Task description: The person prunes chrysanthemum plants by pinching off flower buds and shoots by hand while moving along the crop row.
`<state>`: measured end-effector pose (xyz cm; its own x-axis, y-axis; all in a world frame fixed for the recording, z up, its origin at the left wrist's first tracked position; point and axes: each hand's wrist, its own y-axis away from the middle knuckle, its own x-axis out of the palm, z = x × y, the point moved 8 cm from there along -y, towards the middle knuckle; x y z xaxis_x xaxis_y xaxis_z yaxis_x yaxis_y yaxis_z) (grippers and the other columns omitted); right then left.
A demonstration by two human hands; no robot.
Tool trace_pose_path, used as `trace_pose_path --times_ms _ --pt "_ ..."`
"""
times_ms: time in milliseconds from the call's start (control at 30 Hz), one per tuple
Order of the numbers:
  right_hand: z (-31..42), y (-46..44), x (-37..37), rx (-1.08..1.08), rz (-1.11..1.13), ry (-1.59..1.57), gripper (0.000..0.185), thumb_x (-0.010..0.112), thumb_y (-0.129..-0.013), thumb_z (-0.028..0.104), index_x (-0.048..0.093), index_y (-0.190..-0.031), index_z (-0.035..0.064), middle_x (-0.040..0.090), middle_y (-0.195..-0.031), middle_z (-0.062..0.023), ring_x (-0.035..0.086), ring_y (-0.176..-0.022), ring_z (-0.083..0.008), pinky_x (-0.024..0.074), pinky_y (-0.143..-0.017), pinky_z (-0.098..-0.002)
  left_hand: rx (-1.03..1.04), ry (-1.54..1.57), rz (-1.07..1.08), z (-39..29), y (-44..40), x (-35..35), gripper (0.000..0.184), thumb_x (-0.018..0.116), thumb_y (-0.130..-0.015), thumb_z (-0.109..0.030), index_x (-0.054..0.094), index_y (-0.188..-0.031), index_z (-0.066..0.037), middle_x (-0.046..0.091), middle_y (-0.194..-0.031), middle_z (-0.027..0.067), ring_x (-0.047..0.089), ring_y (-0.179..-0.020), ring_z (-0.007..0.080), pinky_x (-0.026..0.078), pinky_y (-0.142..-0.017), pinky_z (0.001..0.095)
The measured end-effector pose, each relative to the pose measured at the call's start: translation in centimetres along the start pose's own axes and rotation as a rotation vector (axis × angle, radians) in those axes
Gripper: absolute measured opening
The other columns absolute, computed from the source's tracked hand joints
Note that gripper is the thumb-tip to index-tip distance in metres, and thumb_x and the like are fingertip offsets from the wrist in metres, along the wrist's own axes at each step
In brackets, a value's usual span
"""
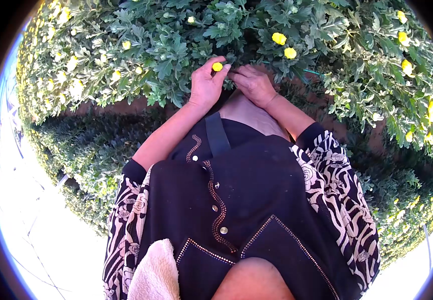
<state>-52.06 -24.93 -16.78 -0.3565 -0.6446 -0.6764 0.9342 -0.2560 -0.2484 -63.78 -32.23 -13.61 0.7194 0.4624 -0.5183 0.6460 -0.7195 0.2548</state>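
Note:
A small yellow chrysanthemum flower [217, 66] sits between the thumb and fingers of my left hand [207, 84], which are closed about it. Just beside it, my right hand [254, 86] has its fingers curled together at the edge of the green leaves [176, 52]. What those fingers hold, if anything, is hidden. Below both hands hangs a pale bag or cloth [251, 114], with a dark strap [217, 134] running up to my black top.
Two open yellow flowers [284, 46] stand in the leaves to the right of my hands. More flowering plants [371, 75] spread along both sides. Brown soil [126, 107] shows between the rows. A thin green string [314, 72] crosses near my right wrist.

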Motion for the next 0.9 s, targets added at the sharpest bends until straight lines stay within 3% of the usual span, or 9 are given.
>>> trace_pose_path --times_ms 33,100,300,467,533,900 --pt "-0.4 0.2 0.0 0.005 -0.004 -0.004 0.03 0.062 -0.075 0.011 0.064 -0.106 0.013 0.062 -0.114 -0.0036 0.061 -0.102 -0.0249 0.0526 -0.079 -0.0387 -0.161 0.272 -0.002 0.8 0.5 0.5 0.024 0.068 -0.089 -0.015 0.063 -0.107 0.0 0.065 -0.077 0.0068 0.064 -0.064 0.0117 0.05 -0.056 0.0247" --pt "-0.7 0.8 0.3 -0.107 0.068 0.074 0.03 0.059 -0.077 0.011 0.063 -0.106 0.0131 0.061 -0.119 -0.0021 0.061 -0.104 -0.0227 0.0523 -0.081 -0.0392 -0.183 0.251 0.022 1.0 0.3 0.3 0.023 0.067 -0.09 -0.014 0.063 -0.108 0.0 0.065 -0.078 0.0059 0.064 -0.066 0.0106 0.051 -0.057 0.0242" --pt "-1.6 0.2 0.5 -0.132 0.152 0.113 0.032 0.062 -0.075 0.005 0.066 -0.107 0.009 0.062 -0.123 -0.0042 0.062 -0.109 -0.0231 0.0505 -0.094 -0.0365 -0.171 0.254 0.05 0.5 -0.2 -0.5 0.023 0.067 -0.09 -0.011 0.063 -0.109 0.001 0.065 -0.088 0.0057 0.064 -0.071 0.0093 0.054 -0.062 0.0242" --pt "-1.8 1.1 1.5 -0.169 0.143 0.095 0.03 0.057 -0.078 0.01 0.064 -0.107 0.0084 0.059 -0.129 -0.0035 0.059 -0.113 -0.0234 0.0511 -0.092 -0.0379 -0.185 0.331 0.037 2.4 0.5 -0.9 0.023 0.067 -0.09 -0.01 0.065 -0.11 0.0 0.064 -0.096 0.0066 0.063 -0.074 0.0102 0.054 -0.064 0.0241" --pt "-2.0 1.1 1.7 -0.177 0.142 0.079 0.029 0.057 -0.078 0.009 0.064 -0.106 0.0075 0.059 -0.13 -0.0039 0.059 -0.114 -0.0238 0.0508 -0.093 -0.0376 -0.094 0.286 0.08 2.2 0.6 -0.8 0.026 0.066 -0.092 -0.015 0.063 -0.115 -0.003 0.062 -0.082 0.0004 0.063 -0.069 0.0061 0.046 -0.056 0.0194" --pt "-0.6 2.4 0.5 -0.274 0.183 0.206 0.023 0.059 -0.078 0.014 0.067 -0.1 0.0087 0.059 -0.131 -0.0002 0.056 -0.121 -0.0213 0.0474 -0.1 -0.0374 0.096 0.027 0.051 3.1 1.4 -1.2 0.027 0.066 -0.092 -0.017 0.065 -0.117 -0.006 0.066 -0.092 0.0025 0.063 -0.078 0.0065 0.049 -0.058 0.0209"
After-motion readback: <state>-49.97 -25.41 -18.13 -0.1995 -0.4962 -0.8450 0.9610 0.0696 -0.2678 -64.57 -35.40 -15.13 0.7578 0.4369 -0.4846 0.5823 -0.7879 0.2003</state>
